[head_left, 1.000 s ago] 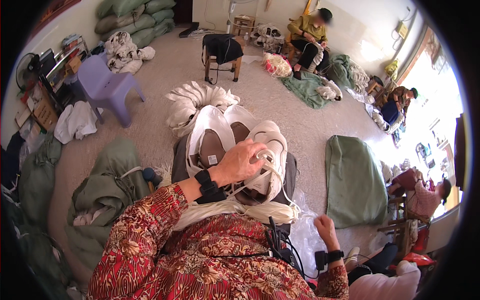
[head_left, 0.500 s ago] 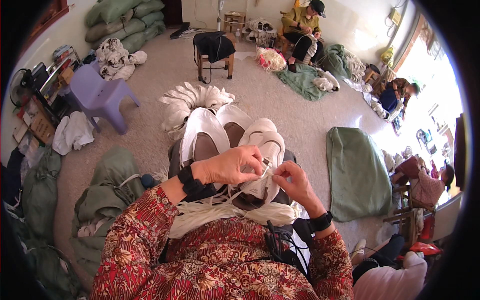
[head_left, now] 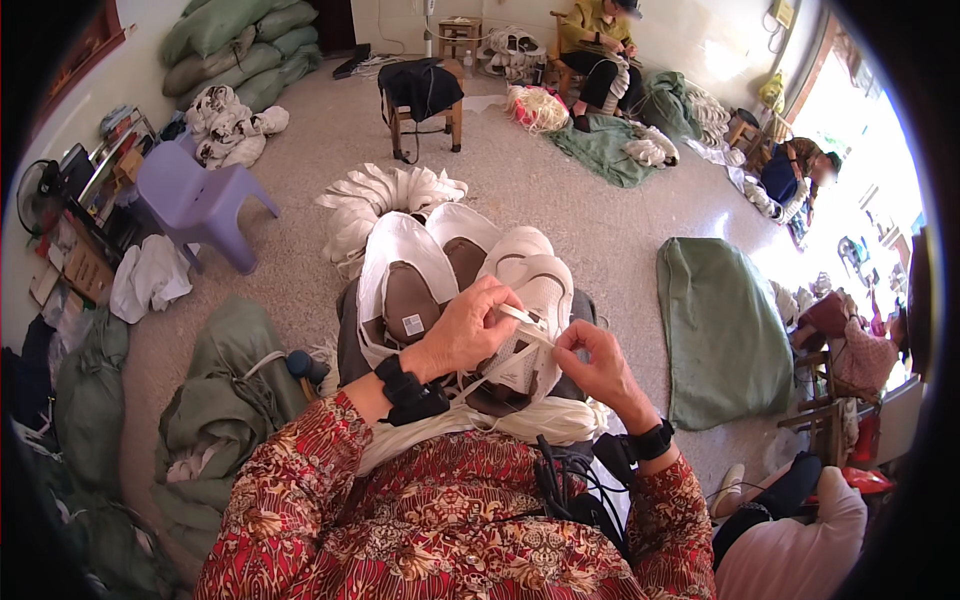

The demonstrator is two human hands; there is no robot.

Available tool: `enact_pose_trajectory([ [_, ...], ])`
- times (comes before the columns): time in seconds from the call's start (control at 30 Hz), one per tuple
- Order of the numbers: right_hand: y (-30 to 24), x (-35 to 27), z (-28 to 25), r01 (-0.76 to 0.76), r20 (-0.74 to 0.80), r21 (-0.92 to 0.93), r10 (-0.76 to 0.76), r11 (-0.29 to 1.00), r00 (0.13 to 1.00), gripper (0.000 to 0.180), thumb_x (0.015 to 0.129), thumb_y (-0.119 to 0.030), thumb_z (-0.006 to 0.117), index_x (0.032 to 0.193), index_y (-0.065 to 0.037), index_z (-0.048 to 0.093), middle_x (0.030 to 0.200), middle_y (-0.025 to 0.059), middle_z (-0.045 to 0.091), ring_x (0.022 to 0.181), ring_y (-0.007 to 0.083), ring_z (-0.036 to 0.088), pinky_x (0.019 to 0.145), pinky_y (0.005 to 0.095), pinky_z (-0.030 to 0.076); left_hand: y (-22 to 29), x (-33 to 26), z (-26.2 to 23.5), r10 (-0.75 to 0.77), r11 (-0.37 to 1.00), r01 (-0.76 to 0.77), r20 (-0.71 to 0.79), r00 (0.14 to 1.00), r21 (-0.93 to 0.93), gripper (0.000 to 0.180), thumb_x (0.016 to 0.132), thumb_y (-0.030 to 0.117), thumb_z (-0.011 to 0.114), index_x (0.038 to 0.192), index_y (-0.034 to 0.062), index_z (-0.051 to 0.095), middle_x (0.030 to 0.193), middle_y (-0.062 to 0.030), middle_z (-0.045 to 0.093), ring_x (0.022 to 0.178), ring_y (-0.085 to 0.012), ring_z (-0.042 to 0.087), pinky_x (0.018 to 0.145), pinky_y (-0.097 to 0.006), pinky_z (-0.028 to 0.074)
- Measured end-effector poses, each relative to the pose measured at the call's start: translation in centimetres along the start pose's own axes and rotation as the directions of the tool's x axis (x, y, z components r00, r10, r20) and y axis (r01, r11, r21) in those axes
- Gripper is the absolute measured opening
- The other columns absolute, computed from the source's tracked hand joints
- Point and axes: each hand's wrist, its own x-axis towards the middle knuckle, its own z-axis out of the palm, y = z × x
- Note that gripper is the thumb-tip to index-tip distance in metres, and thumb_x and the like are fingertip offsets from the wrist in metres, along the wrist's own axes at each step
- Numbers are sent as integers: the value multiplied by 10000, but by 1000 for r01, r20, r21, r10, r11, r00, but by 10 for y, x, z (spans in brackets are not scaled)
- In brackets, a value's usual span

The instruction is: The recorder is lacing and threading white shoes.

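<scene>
On my lap lies a white shoe upper [head_left: 548, 290] with a perforated front, toe pointing away from me. My left hand [head_left: 462, 328] is closed at its left side, with a flat white shoelace [head_left: 517, 316] pinched between thumb and fingertips. On the right side of the same shoe, my right hand [head_left: 603, 368] pinches the lace near the eyelets. A stretch of lace crosses the shoe's opening between the two hands. Left of it rest white shoe uppers with brown linings [head_left: 410, 285]. A bundle of loose cream laces [head_left: 485, 425] lies across my lap, nearest my body.
A fanned pile of white shoe parts [head_left: 375, 205] sits on the floor ahead. Green sacks [head_left: 230, 360] stand at left, and a green cloth [head_left: 720, 335] lies at right. A purple chair [head_left: 205, 195] and a wooden stool [head_left: 425, 105] stand farther off. Several other people sit at right.
My left hand has moved slightly down and left, and its fingers now hold a raised loop of lace. My right hand has shifted a little right and down. The whole view has tilted slightly.
</scene>
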Motion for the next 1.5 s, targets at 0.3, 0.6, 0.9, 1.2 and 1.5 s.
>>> enact_pose_trajectory([
  [0.3, -1, -38, -34, -100, 111, 89, 89, 991, 990, 142, 857, -126, 667, 851, 13, 636, 764, 21, 630, 746, 90, 584, 688, 276, 492, -13, 5, -4, 15, 997, -26, 136, 991, 75, 158, 826, 105, 667, 937, 28, 584, 1011, -63, 478, 766, -136, 526, 687, -289, 479],
  [0.6, 26, -54, -28, -73, 116, -23, 75, 997, 990, 131, 898, -118, 654, 932, 8, 652, 770, 34, 638, 718, 116, 594, 671, 302, 496, -4, 1, 0, 34, 991, -48, 107, 994, 128, 150, 841, 110, 672, 955, 46, 599, 999, -60, 477, 734, -131, 514, 664, -282, 466],
  [0.9, -18, 24, 6, 211, -6, -190, -217, 959, 976, 150, 880, -88, 644, 1011, -22, 674, 780, 186, 661, 682, 327, 652, 646, 399, 508, 2, -4, -2, -69, 995, 63, 92, 993, 71, 183, 869, 145, 707, 1004, 54, 623, 1039, -99, 525, 790, -191, 582, 692, -323, 508],
  [1.2, -18, 33, 4, 326, 84, -208, -315, 922, 945, 103, 869, -77, 657, 947, -11, 673, 762, 197, 650, 676, 327, 652, 638, 389, 511, -8, -10, 5, 10, 1000, -10, -22, 1000, 11, 262, 845, 106, 729, 1076, 65, 612, 969, -41, 492, 708, -123, 488, 642, -272, 452],
  [1.5, 8, 44, -8, -89, 280, 193, 32, 977, 960, 102, 924, -104, 657, 964, -12, 673, 839, -48, 626, 776, 40, 544, 684, 225, 469, -11, -15, 7, 18, 1000, -19, -54, 998, -22, 258, 829, 78, 749, 1057, 70, 629, 999, -41, 511, 720, -122, 495, 655, -262, 464],
])
